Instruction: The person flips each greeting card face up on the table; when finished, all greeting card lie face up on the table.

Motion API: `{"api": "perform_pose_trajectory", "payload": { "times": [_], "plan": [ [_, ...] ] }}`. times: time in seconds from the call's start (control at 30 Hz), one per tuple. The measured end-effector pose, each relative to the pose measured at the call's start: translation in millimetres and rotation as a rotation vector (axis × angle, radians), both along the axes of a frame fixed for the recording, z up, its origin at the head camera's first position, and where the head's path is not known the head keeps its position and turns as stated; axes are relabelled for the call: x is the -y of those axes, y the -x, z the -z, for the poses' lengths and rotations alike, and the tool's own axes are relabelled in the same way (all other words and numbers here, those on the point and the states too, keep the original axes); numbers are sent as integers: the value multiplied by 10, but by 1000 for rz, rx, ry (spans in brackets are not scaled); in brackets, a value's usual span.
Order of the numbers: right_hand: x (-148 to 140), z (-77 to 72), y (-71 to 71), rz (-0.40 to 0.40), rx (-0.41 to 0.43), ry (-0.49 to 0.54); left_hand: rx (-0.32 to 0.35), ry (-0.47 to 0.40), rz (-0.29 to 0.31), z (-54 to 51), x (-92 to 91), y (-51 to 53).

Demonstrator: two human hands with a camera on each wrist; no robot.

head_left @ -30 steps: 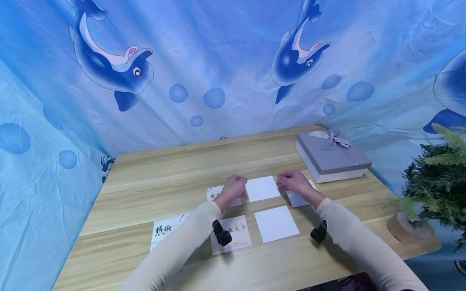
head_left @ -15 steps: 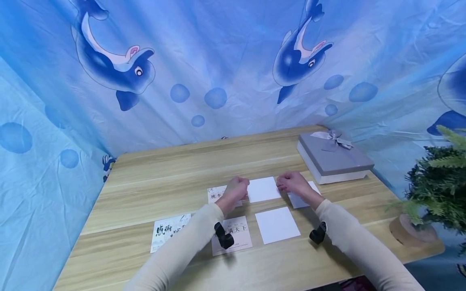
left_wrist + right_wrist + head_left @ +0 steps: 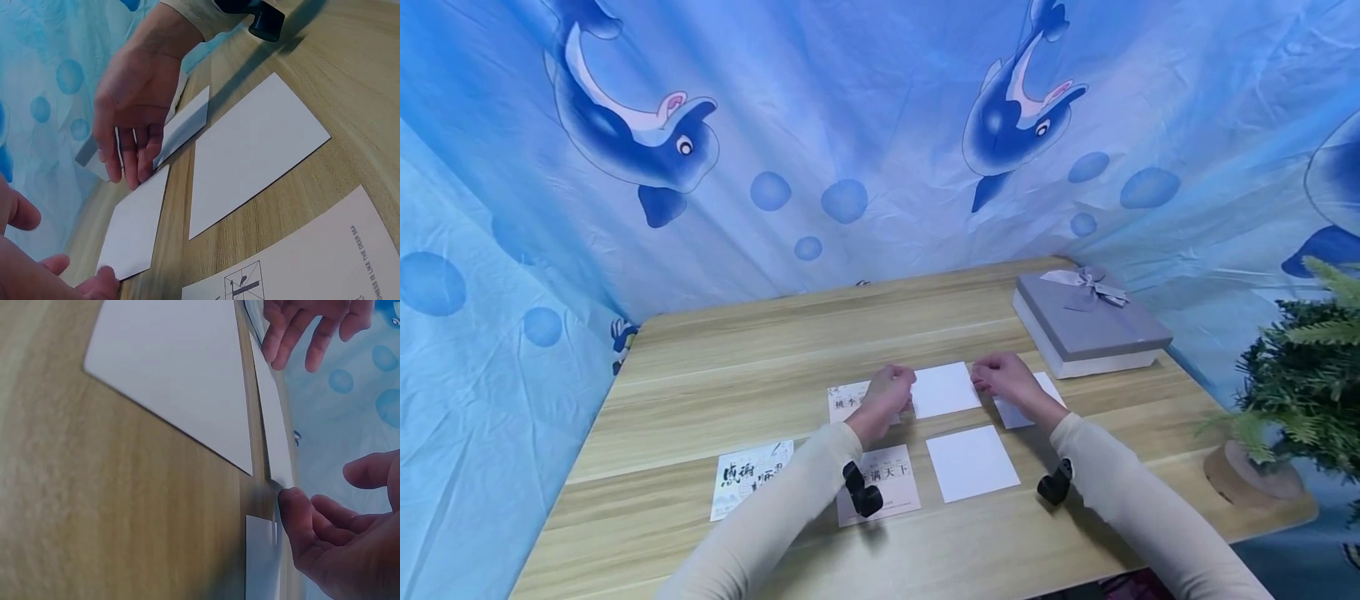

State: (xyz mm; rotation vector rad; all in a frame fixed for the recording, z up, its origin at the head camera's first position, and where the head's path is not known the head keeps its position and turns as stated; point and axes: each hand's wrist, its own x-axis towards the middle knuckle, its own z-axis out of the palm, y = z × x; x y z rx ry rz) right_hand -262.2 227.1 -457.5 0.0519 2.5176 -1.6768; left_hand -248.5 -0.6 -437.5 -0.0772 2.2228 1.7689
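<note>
A blank white card (image 3: 945, 389) lies flat in the back row, between my two hands. My left hand (image 3: 887, 393) is at its left side; in the left wrist view a fingertip (image 3: 107, 275) touches the card's near corner, with the thumb apart. My right hand (image 3: 1006, 379) is at the opposite side; in the right wrist view, its fingertip (image 3: 290, 495) meets the card's end and the thumb stays away. Under my left hand and wrist are two printed cards (image 3: 842, 404), (image 3: 895, 492), partly hidden. Another white card (image 3: 1051, 385) shows beneath my right hand.
A blank white card (image 3: 973, 463) lies in the front row. At left is a card with brush lettering (image 3: 737, 483), partly behind the left sleeve. A grey gift box (image 3: 1086, 321) with a bow stands at back right. A potted plant (image 3: 1300, 383) stands at the right edge.
Both hands stay almost in place around the middle white card. The whole view shifts very slightly; the cards hardly move.
</note>
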Motion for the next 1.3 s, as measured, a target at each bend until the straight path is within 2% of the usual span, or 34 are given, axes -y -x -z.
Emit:
{"api": "perform_pose_trajectory", "payload": {
  "times": [0.27, 0.5, 0.7, 0.87, 1.3],
  "plan": [
    [-48, -13, -31, 15, -20, 17, 63, -96, -6, -18, 10, -31],
    [-79, -27, -50, 13, -73, -32, 16, -155, -5, -23, 31, -47],
    [-87, -34, -74, -4, -104, -23, -28, -184, -35, -34, 48, -65],
    [-98, -32, -86, 1, -137, -18, -33, -215, -60, -53, 55, -80],
    [-92, -31, -78, 29, -104, -5, -39, -250, -71, -47, 69, -87]
  ]
}}
